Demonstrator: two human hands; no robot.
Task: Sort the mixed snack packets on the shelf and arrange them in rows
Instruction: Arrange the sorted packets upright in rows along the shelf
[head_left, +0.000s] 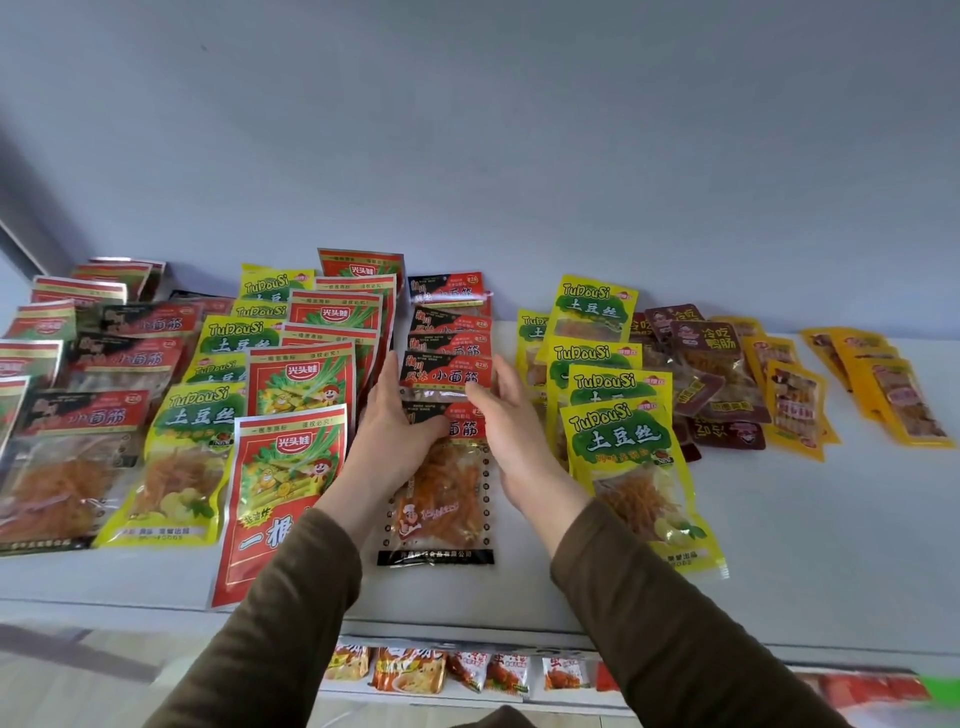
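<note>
Squarely between both hands' fingers (480, 397): packet (445, 371).

Small shop, snack aisle. White shelf (810, 519) across the middle of the frame carries many identical retail packets: red packets (291, 457) left of centre, yellow TuDouSi packets (623, 431) on both sides, black-and-red packets (447, 374) at centre, brown and orange packs (727, 374) at right. Lower shelf (467, 696) at bottom centre holds more small packets (410, 670), probably instant snacks; too blurred to read. Plain grey-blue back panel (519, 130) fills the top.
</note>
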